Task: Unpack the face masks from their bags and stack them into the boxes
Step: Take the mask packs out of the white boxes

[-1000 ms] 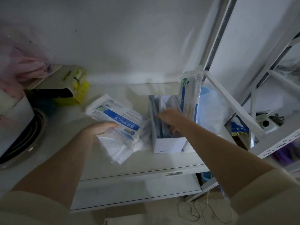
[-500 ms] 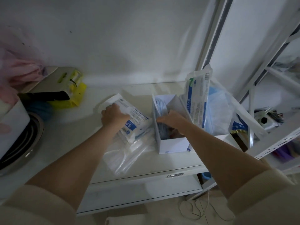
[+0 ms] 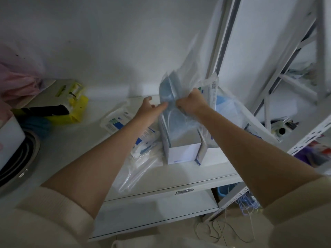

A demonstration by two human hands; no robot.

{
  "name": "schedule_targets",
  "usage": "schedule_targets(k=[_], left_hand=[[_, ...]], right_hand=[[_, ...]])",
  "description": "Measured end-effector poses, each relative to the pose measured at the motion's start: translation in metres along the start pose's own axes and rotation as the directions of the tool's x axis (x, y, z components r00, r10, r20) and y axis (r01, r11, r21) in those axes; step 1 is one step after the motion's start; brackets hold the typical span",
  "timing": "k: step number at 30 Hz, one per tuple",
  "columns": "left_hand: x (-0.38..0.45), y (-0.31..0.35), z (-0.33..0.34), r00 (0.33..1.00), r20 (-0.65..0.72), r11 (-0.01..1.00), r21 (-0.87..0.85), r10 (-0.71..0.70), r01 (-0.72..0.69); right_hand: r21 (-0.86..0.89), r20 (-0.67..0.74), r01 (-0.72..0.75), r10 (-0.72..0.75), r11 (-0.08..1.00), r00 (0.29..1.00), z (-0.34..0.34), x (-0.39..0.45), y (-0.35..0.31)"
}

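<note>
A clear plastic bag of pale blue face masks (image 3: 170, 90) is being gripped by the fisted right hand (image 3: 190, 102) and pinched by the left hand (image 3: 152, 109), above the open white cardboard box (image 3: 182, 153). Further printed mask packets (image 3: 118, 120) are lying below the left hand on the white worktop (image 3: 71, 140), so much unpacking is judged outstanding.

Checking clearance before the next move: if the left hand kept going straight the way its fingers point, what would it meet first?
The left hand points right, its fingers at the blue masks in the clear bag; it would meet them first, probably touching already.
</note>
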State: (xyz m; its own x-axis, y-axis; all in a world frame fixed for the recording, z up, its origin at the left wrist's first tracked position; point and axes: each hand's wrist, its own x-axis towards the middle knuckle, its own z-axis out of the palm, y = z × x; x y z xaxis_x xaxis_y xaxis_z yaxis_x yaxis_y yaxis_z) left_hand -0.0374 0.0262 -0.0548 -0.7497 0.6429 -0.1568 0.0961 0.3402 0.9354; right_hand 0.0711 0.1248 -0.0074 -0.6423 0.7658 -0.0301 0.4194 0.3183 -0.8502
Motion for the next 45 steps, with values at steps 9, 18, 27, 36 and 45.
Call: schedule_targets(k=[9, 18, 27, 36, 45], left_hand=[[-0.009, 0.018, -0.025, 0.995, -0.097, 0.892, -0.452, -0.017, -0.029], [-0.008, -0.067, -0.092, 0.914, -0.248, 0.877, -0.443, -0.321, 0.187], [0.006, -0.06, -0.048, 0.861, -0.479, 0.857, 0.359, -0.169, 0.368], [-0.002, 0.037, 0.091, 0.941, -0.109, 0.927, 0.241, 0.319, -0.287], [0.003, 0.036, 0.155, 0.981, 0.123, 0.934, 0.306, 0.15, -0.182]], right_hand=[[0.489, 0.288, -0.185, 0.042, 0.852, 0.957, 0.023, -0.013, -0.018], [0.359, 0.01, -0.119, 0.123, 0.926, 0.992, 0.077, 0.008, -0.024], [0.28, 0.058, -0.187, 0.178, 0.942, 0.982, 0.046, 0.003, 0.003], [0.0, -0.313, 0.017, -0.016, 1.0, 0.95, -0.058, -0.019, 0.038], [-0.022, -0.199, -0.279, 0.269, 0.96, 0.942, -0.098, -0.014, 0.089]])
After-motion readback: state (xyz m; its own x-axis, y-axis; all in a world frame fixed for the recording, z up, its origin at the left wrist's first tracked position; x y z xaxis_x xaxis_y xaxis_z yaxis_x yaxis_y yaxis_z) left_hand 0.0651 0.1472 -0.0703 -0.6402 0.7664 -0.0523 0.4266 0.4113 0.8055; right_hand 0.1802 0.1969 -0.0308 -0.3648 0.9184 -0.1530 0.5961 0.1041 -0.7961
